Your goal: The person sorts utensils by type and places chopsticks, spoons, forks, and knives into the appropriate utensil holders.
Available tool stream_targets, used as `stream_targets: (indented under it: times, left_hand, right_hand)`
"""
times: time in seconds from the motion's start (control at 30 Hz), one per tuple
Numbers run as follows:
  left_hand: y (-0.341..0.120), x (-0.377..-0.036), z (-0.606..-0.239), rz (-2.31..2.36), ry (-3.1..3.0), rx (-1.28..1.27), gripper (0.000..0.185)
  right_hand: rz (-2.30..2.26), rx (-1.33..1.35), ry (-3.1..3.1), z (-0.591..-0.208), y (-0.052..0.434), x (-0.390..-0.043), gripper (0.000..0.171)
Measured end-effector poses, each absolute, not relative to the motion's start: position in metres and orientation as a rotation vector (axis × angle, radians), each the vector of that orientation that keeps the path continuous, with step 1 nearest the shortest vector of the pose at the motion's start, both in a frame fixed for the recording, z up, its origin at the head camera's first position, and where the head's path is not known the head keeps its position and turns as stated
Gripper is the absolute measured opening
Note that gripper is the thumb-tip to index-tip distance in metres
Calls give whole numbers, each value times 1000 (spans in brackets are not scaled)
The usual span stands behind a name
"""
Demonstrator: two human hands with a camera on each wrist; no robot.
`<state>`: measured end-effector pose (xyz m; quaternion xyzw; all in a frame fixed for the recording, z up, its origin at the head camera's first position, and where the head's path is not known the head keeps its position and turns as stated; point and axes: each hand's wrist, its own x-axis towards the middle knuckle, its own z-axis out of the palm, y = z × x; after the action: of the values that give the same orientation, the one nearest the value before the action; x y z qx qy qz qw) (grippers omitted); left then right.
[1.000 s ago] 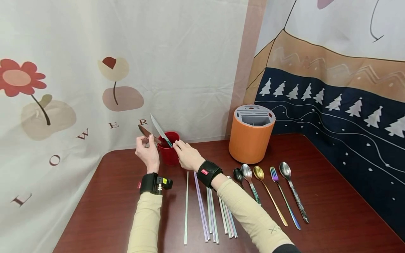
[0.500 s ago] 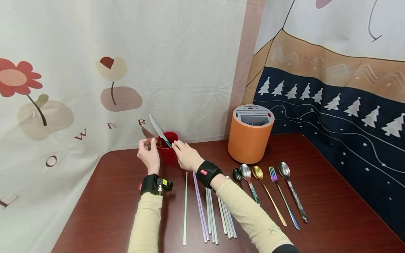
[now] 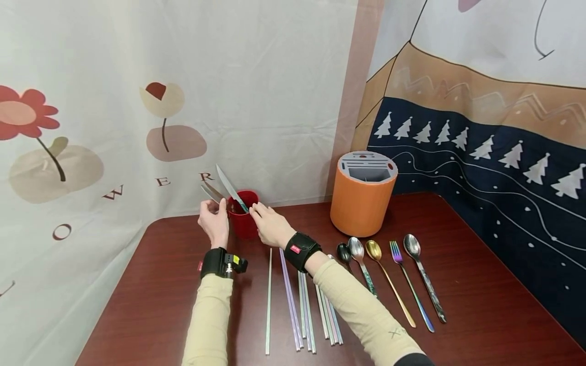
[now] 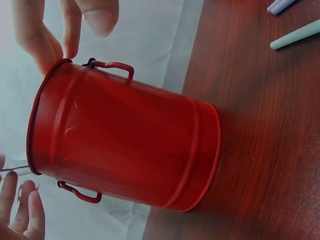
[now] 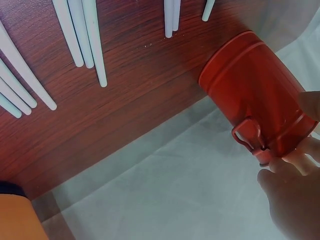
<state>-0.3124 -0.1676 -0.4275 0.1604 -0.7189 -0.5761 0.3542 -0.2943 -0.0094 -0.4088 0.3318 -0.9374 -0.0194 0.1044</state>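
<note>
At the left rim of a small red metal bucket (image 3: 244, 226), my left hand (image 3: 215, 223) pinches a shiny knife (image 3: 212, 192). Its blade slants up to the left, and a second narrow silver edge shows beside it. In the left wrist view, the left fingers (image 4: 22, 210) hold thin metal close to the rim. Another knife (image 3: 231, 187) leans in the bucket with its pale blade up and a turquoise handle end down. My right hand (image 3: 273, 226) holds the bucket's right rim, its fingers (image 5: 287, 170) beside a small side handle. The bucket's inside is mostly hidden.
Several pastel chopsticks (image 3: 289, 300) lie on the dark red table (image 3: 151, 305). To their right lie spoons, including a gold spoon (image 3: 374, 250), and a rainbow fork (image 3: 397, 254). An orange utensil holder (image 3: 361, 208) with a grey slotted top stands behind them, near the curtain (image 3: 284, 101).
The knife in my left hand has turned and dipped slightly, and a second silver edge now shows. My right hand stays at the bucket's rim; the leaning knife has hardly moved.
</note>
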Motion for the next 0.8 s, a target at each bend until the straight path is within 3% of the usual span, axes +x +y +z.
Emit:
stream_targets:
  times: [0.23,0.5,0.8]
  left_hand:
    - [-171,-308,-422,-1547,-1948,416,31]
    - [-170,-303,-423,-1515,-1991,390,25]
    - [-153,-277,-435,-1343,-2099,173,25]
  right_hand:
    - [-46,985,-2765,-409,-10,-295,55]
    - [-47,985,-2764,-409,-9,-295,55]
    - [26,1005,-2786,-405,-2,-293,60]
